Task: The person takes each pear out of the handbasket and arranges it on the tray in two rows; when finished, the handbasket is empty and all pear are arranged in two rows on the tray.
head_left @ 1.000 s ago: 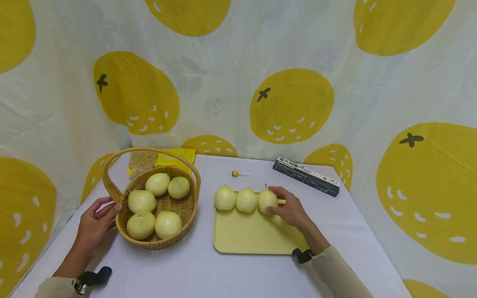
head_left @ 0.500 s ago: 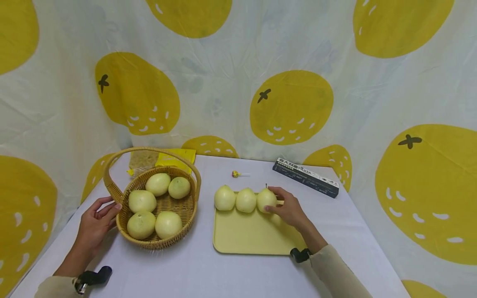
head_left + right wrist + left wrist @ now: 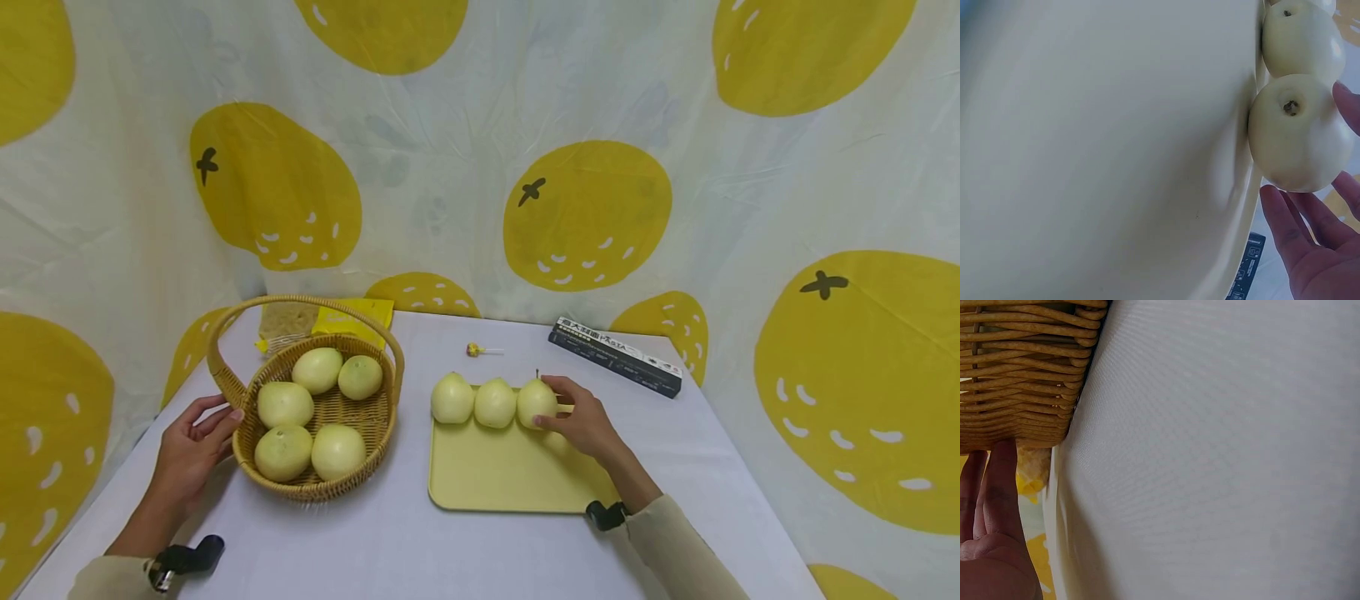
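Note:
At the left, a woven wicker basket (image 3: 315,492) with a tall arched handle holds several round pale yellow-green fruits (image 3: 339,452). My left hand (image 3: 191,458) is at its left side, fingertips touching the outer wall near the handle's base; in the left wrist view the fingers (image 3: 1000,487) look fairly straight. Along the far edge of a pale yellow tray (image 3: 510,475) stand three pears in a row. My right hand (image 3: 585,421) holds the rightmost pear (image 3: 536,404), thumb in front and fingers at its right and back. The middle pear (image 3: 495,403) touches the left pear (image 3: 452,399).
Behind the basket lie a yellow packet (image 3: 367,312) and a clear-fronted pack of something tan (image 3: 288,321). A lollipop (image 3: 474,350) lies beyond the tray. The dark pasta box (image 3: 615,358) sits at the back right, near the printed curtain (image 3: 450,233).

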A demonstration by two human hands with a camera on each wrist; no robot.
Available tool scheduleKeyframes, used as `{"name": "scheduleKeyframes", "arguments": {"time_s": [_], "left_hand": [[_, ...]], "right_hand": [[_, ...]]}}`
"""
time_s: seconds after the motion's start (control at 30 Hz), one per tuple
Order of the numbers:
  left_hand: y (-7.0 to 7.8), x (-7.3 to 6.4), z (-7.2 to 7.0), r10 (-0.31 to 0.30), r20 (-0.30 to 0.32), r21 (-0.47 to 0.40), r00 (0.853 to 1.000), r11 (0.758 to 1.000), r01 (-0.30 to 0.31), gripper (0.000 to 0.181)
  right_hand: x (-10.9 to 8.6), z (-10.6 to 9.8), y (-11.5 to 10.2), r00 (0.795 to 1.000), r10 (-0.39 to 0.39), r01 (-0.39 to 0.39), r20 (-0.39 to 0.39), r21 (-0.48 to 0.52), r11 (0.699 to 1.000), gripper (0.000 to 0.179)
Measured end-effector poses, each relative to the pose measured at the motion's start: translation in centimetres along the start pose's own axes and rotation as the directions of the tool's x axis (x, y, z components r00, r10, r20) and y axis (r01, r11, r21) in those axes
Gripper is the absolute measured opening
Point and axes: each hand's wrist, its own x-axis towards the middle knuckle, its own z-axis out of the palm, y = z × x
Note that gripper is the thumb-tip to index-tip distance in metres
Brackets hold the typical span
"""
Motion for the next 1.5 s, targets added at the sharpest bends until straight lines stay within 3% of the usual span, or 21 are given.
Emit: {"name": "scheduleKeyframes", "arguments": {"time_s": [0.23,0.53,0.83,1.07,1.27,1.5], "left_hand": [[0.0,0.0,0.0,-0.001,-0.002,0.005,1.0,1.0,0.001,0.039],[0.1,0.0,0.0,0.003,0.002,0.017,1.0,1.0,-0.003,0.038],[0.0,0.1,0.0,0.009,0.002,0.007,1.0,1.0,-0.009,0.037],[-0.1,0.1,-0.2,0.015,0.014,-0.009,1.0,1.0,-0.015,0.036],[-0.3,0.2,-0.3,0.015,0.009,-0.018,1.0,1.0,-0.015,0.037],[-0.1,0.2,0.0,0.009,-0.001,0.0,1.0,1.0,-0.009,0.04]], "right_hand": [[-0.4,-0.2,-0.4,1.0,0.012,-0.013,-0.024,-0.023,1.0,0.079],[-1.4,-0.5,-2.9,0.988,-0.025,0.01,-0.155,-0.096,0.995,0.081],[-2.9,0.7,-8.3,0.962,-0.172,0.17,-0.21,-0.029,0.985,0.08],[-3.9,2.4,-11.0,0.929,-0.304,0.314,-0.209,0.017,0.949,0.079],[-4.4,4.0,-13.3,0.889,-0.435,0.45,-0.146,0.091,0.889,0.081],[-4.7,6.0,-15.2,0.866,-0.494,0.5,-0.079,0.159,0.851,0.079]]}}
